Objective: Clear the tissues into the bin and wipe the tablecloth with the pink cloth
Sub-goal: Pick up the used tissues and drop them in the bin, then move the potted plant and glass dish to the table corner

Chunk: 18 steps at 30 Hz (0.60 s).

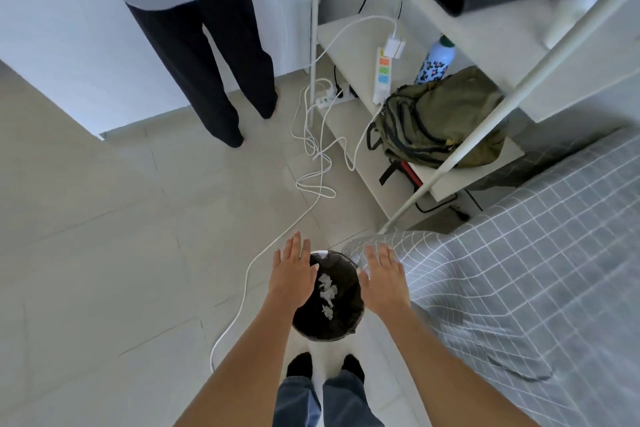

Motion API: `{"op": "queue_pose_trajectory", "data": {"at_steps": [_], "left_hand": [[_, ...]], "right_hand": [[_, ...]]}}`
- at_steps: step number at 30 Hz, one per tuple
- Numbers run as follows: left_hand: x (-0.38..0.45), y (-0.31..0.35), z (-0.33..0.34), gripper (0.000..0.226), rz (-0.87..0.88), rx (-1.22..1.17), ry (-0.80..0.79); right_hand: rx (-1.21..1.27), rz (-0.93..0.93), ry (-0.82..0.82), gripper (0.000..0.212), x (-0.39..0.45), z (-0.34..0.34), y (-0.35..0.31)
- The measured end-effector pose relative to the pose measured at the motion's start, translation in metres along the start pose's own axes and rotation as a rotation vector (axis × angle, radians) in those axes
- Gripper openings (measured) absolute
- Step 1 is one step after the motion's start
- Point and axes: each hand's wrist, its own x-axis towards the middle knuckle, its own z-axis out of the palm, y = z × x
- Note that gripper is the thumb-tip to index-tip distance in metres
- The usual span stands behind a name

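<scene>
A small round bin (341, 329) lined with a black bag stands on the floor by my feet. Crumpled white tissues (327, 291) lie inside it. My left hand (293, 272) hovers over the bin's left rim, fingers spread, holding nothing. My right hand (382, 279) hovers over the right rim, also flat and empty. The grey checked tablecloth (519, 270) drapes over the table at the right, its corner hanging beside the bin. No pink cloth is in view.
A white cable (242, 295) runs across the tiled floor left of the bin. Another person's legs (214, 80) stand at the back. A white shelf unit holds an olive backpack (440, 118), a power strip (382, 76) and a patterned bottle (434, 59).
</scene>
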Motion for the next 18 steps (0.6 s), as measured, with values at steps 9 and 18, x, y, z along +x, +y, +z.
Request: {"op": "queue_pose_trajectory", "data": {"at_steps": [9,18], "left_hand": [[-0.031,0.039,-0.086,0.058,0.169,0.101,0.085],[-0.043,0.140,-0.141,0.057,0.416,0.164,0.225]], "right_hand": [[0.033,0.075,0.192,0.061,-0.052,-0.083,0.006],[0.110,0.275,0.347,0.060,-0.114,-0.132,0.085]]}}
